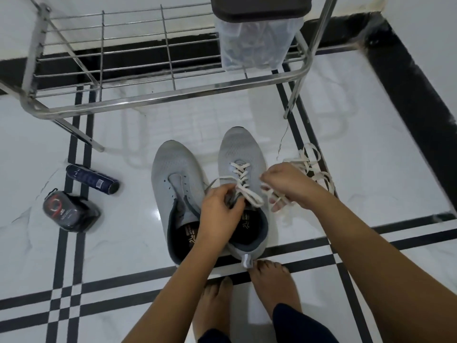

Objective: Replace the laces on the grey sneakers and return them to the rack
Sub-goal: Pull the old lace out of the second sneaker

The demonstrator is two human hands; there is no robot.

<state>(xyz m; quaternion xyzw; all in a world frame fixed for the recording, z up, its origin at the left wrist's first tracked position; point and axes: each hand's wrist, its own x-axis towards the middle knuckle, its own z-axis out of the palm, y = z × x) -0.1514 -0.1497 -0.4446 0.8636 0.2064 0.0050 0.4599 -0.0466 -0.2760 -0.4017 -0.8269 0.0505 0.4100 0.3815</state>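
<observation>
Two grey sneakers stand side by side on the tiled floor, toes pointing at the rack. The left sneaker point(173, 184) has empty eyelets and no lace. The right sneaker point(241, 149) carries a white lace point(241, 173) crossed through most of its eyelets. My left hand point(220, 206) pinches the lace at the upper eyelets near the tongue. My right hand point(288, 185) holds the other free end of the lace, which loops round its fingers. A second loose white lace point(311, 159) lies on the floor just right of the shoes.
A steel wire shoe rack point(158, 95) stands right behind the sneakers, with a dark lidded bin and plastic bag point(254, 43) on it. A dark blue can point(92, 179) and a packaged polish item point(69, 212) lie at the left. My bare feet point(269, 283) touch the right sneaker's heel.
</observation>
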